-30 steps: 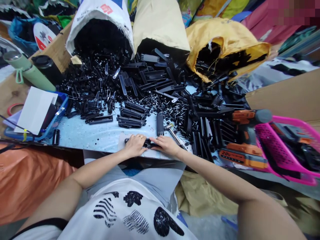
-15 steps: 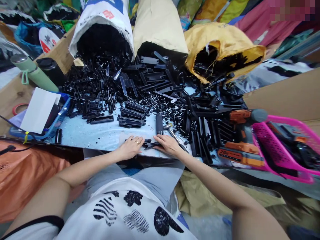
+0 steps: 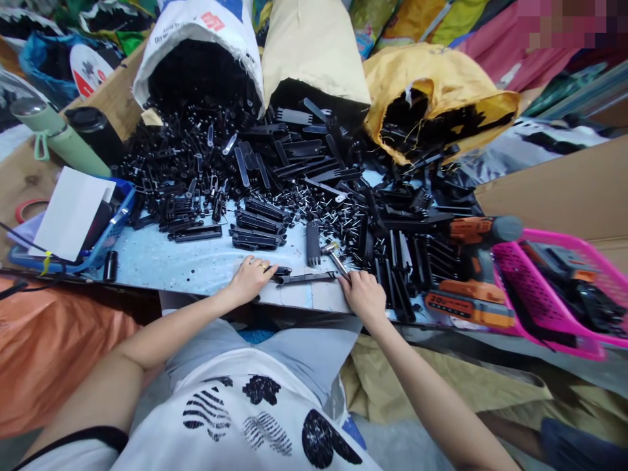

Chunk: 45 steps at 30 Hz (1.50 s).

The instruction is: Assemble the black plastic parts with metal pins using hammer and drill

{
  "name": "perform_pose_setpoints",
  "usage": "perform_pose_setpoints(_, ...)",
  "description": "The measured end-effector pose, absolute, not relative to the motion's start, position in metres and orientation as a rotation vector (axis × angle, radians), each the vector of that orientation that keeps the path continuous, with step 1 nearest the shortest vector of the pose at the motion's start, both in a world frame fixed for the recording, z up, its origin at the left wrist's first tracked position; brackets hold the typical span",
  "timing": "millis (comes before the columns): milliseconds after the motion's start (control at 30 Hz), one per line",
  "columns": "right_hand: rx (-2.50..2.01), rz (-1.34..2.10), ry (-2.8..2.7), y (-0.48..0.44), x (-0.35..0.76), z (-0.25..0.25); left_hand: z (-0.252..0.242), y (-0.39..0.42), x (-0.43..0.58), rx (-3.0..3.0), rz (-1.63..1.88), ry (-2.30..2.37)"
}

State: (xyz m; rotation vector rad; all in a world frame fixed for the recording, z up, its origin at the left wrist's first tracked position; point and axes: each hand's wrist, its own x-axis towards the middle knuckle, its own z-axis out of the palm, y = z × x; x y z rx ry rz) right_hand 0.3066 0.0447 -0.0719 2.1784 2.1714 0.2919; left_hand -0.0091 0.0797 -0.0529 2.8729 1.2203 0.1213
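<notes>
My left hand (image 3: 250, 280) lies at the table's front edge, its fingers closed on the left end of a black plastic part (image 3: 307, 277) that stretches to the right. My right hand (image 3: 366, 297) is closed round the handle of a small hammer (image 3: 338, 260), whose silvery head lies on the table pointing away from me. Just left of the hammer head stands a short black block of forked parts (image 3: 313, 243). Behind my left hand is a stack of black assembled parts (image 3: 259, 226). Small loose pins (image 3: 338, 212) lie scattered behind the hammer.
Three sacks, white (image 3: 206, 33), beige (image 3: 314, 46) and yellow (image 3: 432, 72), open onto heaped black parts. An orange drill (image 3: 471, 304) and a pink basket (image 3: 549, 281) stand at the right. A blue basket (image 3: 115, 226), green bottle (image 3: 73, 144) and black cup (image 3: 95, 131) are at the left.
My right hand has moved right, off the black part and onto the hammer handle. My left hand has shifted slightly left and up, its fingers more curled.
</notes>
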Motion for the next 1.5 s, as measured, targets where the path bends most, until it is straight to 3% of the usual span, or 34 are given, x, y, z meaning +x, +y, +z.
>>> perform_pose_setpoints(133, 2.312, 0.147, 1.994, 0.037, 0.312, -0.058, -0.055, 0.075, -0.008, 2.859, 0.126, 1.280)
perform_pose_setpoints(367, 2.742, -0.493, 2.216, 0.012, 0.271, 0.038, -0.053, 0.075, -0.007, 2.821, 0.127, 1.272)
perform_pose_setpoints(533, 2.345, -0.539, 2.328, -0.008, 0.232, 0.030, -0.052, 0.073, -0.007, 2.801, 0.115, 1.278)
perform_pose_setpoints(733, 2.447, -0.379, 2.426, -0.015, 0.226, 0.031, -0.053, 0.073, -0.008, 2.778, 0.166, 1.257)
perform_pose_setpoints(933, 2.263, -0.542, 2.265, -0.003, 0.244, -0.007, -0.056, 0.072, -0.016, 2.871, 0.272, 1.160)
perform_pose_setpoints(1067, 2.461, -0.006, 2.259, 0.034, 0.278, -0.017, -0.061, 0.070, -0.029, 2.965, 0.323, 1.016)
perform_pose_setpoints(1167, 2.034, 0.365, 2.639, 0.057, 0.284, -0.029, -0.062, 0.072, -0.032, 3.012, 0.218, 0.926)
perform_pose_setpoints(1267, 1.451, 0.283, 2.899, 0.076, 0.271, -0.053, -0.059, 0.079, -0.024, 2.997, 0.131, 0.922)
perform_pose_setpoints(1400, 1.351, 0.162, 2.948, 0.097, 0.254, -0.071, -0.051, 0.097, -0.011, 2.883, 0.106, 1.114)
perform_pose_setpoints(1500, 1.323, 0.127, 3.015, 0.095, 0.247, -0.051, -0.042, 0.102, -0.015, 2.784, 0.145, 1.238)
